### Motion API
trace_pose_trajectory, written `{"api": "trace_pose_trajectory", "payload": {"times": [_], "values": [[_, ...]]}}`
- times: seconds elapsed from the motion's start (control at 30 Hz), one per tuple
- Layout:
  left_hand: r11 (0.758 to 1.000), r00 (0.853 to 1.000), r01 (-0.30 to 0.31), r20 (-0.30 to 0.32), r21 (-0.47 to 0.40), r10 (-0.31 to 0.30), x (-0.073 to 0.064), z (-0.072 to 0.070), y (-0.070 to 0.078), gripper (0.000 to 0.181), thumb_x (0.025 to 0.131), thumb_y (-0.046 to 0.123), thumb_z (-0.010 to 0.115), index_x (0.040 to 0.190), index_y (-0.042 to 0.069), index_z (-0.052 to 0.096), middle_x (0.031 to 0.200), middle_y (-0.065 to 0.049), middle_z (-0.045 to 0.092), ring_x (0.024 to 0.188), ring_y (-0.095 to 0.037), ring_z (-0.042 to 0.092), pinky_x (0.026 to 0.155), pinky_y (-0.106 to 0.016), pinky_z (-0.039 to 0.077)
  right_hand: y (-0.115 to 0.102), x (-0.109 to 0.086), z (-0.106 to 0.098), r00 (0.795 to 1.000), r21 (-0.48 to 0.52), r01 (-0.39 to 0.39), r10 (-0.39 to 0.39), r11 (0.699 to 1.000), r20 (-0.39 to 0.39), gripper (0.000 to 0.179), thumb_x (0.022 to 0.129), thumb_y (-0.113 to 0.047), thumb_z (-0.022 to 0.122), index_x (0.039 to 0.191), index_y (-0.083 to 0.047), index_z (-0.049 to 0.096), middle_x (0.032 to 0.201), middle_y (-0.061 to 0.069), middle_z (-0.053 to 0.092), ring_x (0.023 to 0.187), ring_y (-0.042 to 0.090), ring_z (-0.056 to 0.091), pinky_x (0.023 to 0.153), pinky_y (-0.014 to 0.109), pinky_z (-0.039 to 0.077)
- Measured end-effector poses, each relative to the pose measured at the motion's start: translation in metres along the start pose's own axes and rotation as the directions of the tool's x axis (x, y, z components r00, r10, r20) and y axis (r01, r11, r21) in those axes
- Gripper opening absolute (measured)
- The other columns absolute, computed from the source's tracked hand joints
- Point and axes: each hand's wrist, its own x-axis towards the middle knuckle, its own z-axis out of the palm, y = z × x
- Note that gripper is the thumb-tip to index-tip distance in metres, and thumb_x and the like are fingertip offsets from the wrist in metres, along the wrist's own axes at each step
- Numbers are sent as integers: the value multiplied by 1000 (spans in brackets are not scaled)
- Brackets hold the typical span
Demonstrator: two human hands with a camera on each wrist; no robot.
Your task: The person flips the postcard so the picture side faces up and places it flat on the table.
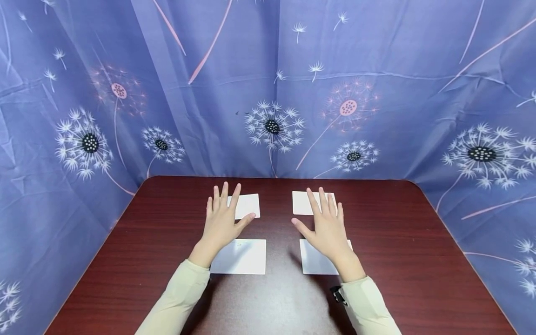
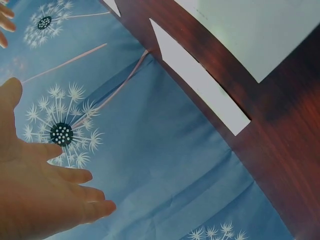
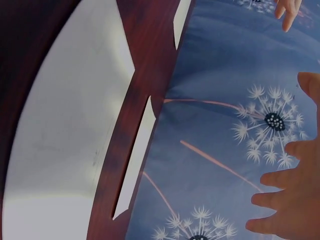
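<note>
My left hand (image 1: 222, 223) is held above the table with its fingers spread, over the left pair of white cards. It partly covers the far left card (image 1: 250, 206) and a corner of the near left card (image 1: 243, 258). On the other side my right hand (image 1: 328, 230) hovers with fingers and thumb apart. Beneath it lie the far right card (image 1: 302, 203) and the near right card (image 1: 314, 260), each partly hidden. Both wrist views show the hands, left (image 2: 45, 195) and right (image 3: 295, 195), holding nothing and raised off the cards.
The dark red wooden table (image 1: 418, 260) has rounded far corners. A blue curtain (image 1: 217, 116) with dandelion prints hangs along its back and both sides. A black strap (image 1: 337, 295) shows at the right sleeve cuff.
</note>
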Motion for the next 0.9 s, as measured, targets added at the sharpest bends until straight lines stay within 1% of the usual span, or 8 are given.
{"api": "trace_pose_trajectory", "payload": {"times": [0.2, 0.37, 0.47, 0.57, 0.7, 0.8, 0.9], "values": [[999, 1000, -15, -2, -42, 15, -5, -5, 0, 87, 91, 61, 50, 156, 21, 8, 160, -16, 6, 145, -39, -3, 115, -56, 2, -8, -3, 1, 1000, 95, 18, -17, 995, -12, 84, 89, -55, 56, 155, -21, 17, 157, 18, 19, 141, 44, 19, 111, 63, 12], [997, 999, -31, -10, -77, 31, -11, -9, 0, 87, 91, 60, 50, 156, 21, 7, 159, -16, 12, 146, -38, 1, 115, -55, 3, -15, -6, 2, 1000, 224, 23, -23, 974, -4, 80, 91, -49, 57, 154, -14, 22, 156, 18, 23, 142, 41, 19, 111, 62, 15], [994, 999, -38, -23, -102, 36, -14, -10, 0, 87, 92, 58, 52, 156, 18, 9, 158, -17, 15, 146, -37, 3, 116, -54, 5, -19, -8, 4, 1000, 287, 11, -19, 958, 25, 78, 93, -48, 56, 153, -12, 22, 156, 16, 23, 143, 37, 19, 111, 60, 17], [992, 999, -46, -30, -120, 42, -16, -12, -1, 88, 92, 56, 53, 155, 12, 11, 158, -18, 17, 146, -36, 4, 116, -54, 7, -22, -10, 5, 998, 347, 1, -20, 938, 51, 78, 94, -46, 56, 154, -11, 21, 157, 15, 23, 143, 34, 20, 112, 58, 20], [986, 999, -50, -27, -156, 46, -20, -14, -3, 87, 93, 52, 56, 154, 4, 15, 157, -19, 19, 146, -36, 6, 115, -54, 9, -28, -12, 6, 995, 447, -13, -32, 894, 92, 77, 94, -41, 58, 154, -11, 19, 157, 13, 22, 143, 33, 21, 112, 55, 22], [980, 999, -47, -17, -194, 44, -23, -16, -5, 86, 92, 47, 59, 152, 2, 18, 157, -19, 20, 145, -37, 8, 114, -57, 11, -32, -13, 8, 991, 507, -25, -46, 862, 127, 76, 95, -38, 59, 154, -11, 19, 157, 13, 24, 143, 32, 23, 112, 55, 23], [970, 999, -47, -2, -237, 48, -27, -17, -7, 85, 91, 41, 63, 152, 1, 20, 156, -20, 20, 145, -38, 9, 111, -62, 14, -36, -14, 10, 986, 543, -40, -56, 839, 158, 75, 94, -34, 61, 153, -9, 21, 156, 13, 25, 142, 29, 25, 113, 53, 23]]}}
